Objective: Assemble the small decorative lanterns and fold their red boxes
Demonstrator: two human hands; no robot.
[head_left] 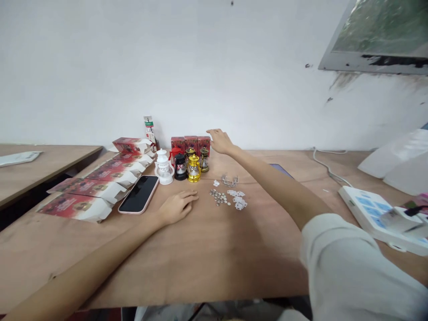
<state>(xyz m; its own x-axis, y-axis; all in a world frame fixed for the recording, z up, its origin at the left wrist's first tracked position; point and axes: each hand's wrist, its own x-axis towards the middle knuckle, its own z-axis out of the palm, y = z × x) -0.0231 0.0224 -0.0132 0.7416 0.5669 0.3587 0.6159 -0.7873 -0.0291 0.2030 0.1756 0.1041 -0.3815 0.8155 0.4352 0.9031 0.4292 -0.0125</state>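
Red boxes (pixel 191 141): nine o'clock of my right hand (pixel 220 141); likely light, stiff, crushable; I'd pinch side walls.
Right hand: index extended; grip hidden, cannot tell.
Left hand (pixel 178 207): fingers apart, empty.

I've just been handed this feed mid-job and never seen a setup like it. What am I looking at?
There is no machine: these are a person's bare hands, seen from one camera worn on the head, looking forward and down. The left hand rests palm down on the wooden table. The right hand reaches out beside the upright red boxes; whether it touches one, I can't tell. Neither visibly holds anything.

Small lanterns in white, red, black and gold tones stand in front of those boxes. To their left lie a phone and a row of open-ended red cartons. Nearer the middle are small round pieces, white flat pieces and shiny bent pieces. A power strip sits at right.
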